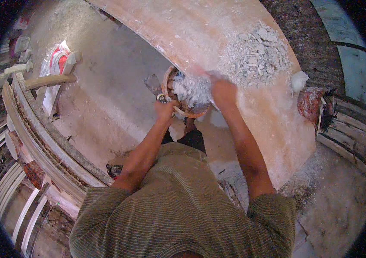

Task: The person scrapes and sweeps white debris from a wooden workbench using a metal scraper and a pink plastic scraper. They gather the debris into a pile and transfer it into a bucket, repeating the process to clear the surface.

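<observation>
left hand [164,110], fingers wrapped round a scraper [152,84], likely braces the bucket [166,84] at left; right hand [224,93] at bucket's right, finger spread and hold too blurred to judge.

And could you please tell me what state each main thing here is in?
Bucket, open, pale scraps inside
Scraper, in left hand, blade exposed
Left hand, closed
Right hand, blurred, grip unclear
Flakes, loose, heaped on tabletop
Tabletop, dusty
</observation>
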The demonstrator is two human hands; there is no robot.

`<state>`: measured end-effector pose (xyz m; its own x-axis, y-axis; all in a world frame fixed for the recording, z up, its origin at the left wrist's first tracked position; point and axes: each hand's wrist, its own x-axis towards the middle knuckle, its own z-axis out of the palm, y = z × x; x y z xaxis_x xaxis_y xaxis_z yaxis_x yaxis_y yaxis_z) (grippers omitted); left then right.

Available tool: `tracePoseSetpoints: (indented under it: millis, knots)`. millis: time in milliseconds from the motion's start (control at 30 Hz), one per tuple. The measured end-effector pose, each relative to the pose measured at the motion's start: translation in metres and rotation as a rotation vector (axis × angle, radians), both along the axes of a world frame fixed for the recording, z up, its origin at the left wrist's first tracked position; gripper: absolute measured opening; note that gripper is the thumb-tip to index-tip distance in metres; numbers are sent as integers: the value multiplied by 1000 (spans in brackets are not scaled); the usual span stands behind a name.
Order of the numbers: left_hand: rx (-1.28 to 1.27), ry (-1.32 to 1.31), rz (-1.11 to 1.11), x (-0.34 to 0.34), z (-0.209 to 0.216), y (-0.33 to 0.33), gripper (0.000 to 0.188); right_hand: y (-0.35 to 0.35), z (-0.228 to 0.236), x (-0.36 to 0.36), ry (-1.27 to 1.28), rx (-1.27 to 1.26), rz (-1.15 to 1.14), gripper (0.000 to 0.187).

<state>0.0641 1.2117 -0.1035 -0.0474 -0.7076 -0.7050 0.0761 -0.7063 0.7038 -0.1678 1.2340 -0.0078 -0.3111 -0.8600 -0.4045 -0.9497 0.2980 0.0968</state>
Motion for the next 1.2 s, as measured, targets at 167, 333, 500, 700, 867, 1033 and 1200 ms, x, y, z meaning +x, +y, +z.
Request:
tracePoseSetpoints:
  millis: [167, 333, 500, 700, 867, 1033, 1200]
  knots:
    - [-22, -29, -5, 5, -12, 6, 27, 32, -3, -1, 155, -105, -391, 28]
    - [13, -116, 15, 0, 20, 1, 29, 20, 2, 49, -40, -149, -233, 32]
    - [0, -99, -62, 9, 18, 4, 33, -19, 30, -9, -5, -178, -371, 33]
    - [-51, -19, 36, -2, 20, 3, 36, -7, 7, 66, -74, -273, -43, 31]
    - [92, -48, 51, 11, 0, 8, 38, -145, 35, 26, -85, -436, 10, 30]
    - [-56, -32, -39, 1, 10, 8, 37, -254, -10, -51, 66, -596, 236, 24]
    - [-3, 6, 62, 13, -3, 9, 37, -179, -9, -6, -17, -325, 428, 26]
